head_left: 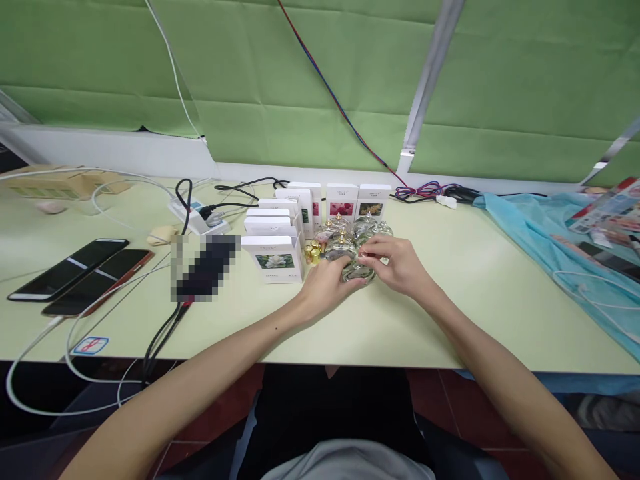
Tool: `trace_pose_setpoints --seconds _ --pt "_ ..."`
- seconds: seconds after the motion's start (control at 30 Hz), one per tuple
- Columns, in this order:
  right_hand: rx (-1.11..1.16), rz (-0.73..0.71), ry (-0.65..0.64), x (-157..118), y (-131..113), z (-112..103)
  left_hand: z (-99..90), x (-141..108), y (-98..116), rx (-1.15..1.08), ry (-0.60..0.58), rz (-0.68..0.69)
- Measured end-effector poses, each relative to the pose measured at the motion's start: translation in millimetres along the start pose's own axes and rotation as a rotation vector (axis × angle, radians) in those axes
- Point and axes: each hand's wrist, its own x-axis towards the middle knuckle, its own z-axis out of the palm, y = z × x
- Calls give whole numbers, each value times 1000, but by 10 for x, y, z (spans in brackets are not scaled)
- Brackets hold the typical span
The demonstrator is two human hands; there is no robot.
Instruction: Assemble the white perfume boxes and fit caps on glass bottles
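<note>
I see the nearest glass bottle [359,273] between left hand [324,288], clasping its side, and right hand [395,265], pinching its top.

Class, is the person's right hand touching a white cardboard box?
No: the right hand is at the top of a clear, rounded glass bottle.

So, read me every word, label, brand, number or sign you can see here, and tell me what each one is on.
"8", as best I can tell: in red, on the blue-edged sticker near the front edge of the table.
White boxes: small print, too small to read.
Colourful packaging at far right: any print is too blurred to read.
Glass bottles: no readable lettering.
</note>
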Motion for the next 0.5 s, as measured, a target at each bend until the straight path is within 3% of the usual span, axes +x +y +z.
trace_pose_setpoints --seconds 0.5 --pt "-129 21 37 -20 -68 32 -31 -1 41 -2 -19 -18"
